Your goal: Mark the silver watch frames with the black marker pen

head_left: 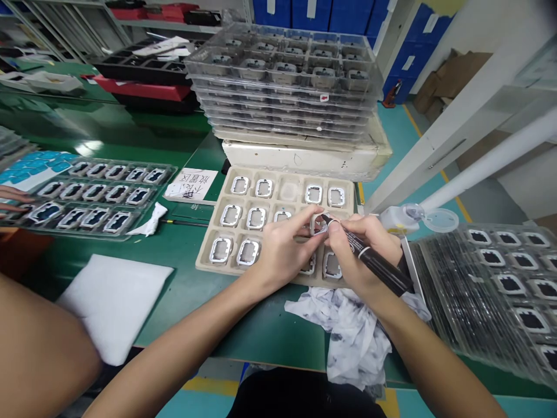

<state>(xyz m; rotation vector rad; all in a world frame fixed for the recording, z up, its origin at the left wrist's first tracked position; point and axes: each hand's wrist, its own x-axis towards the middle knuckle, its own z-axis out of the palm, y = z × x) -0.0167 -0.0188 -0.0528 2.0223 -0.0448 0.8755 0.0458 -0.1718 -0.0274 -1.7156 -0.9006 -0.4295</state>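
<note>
Silver frame (pixel 321 225) pinched in left hand (pixel 282 247) fingertips, above beige tray (pixel 209 255), near its right side. Black marker (pixel 374 262) gripped in right hand (pixel 363 255), slanted from near right, tip touching frame. Both hands equally close.

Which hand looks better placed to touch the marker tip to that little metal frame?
Probably the right hand: it grips the black marker pen, tip already at the small silver frame pinched by the left hand above the beige tray.
</note>
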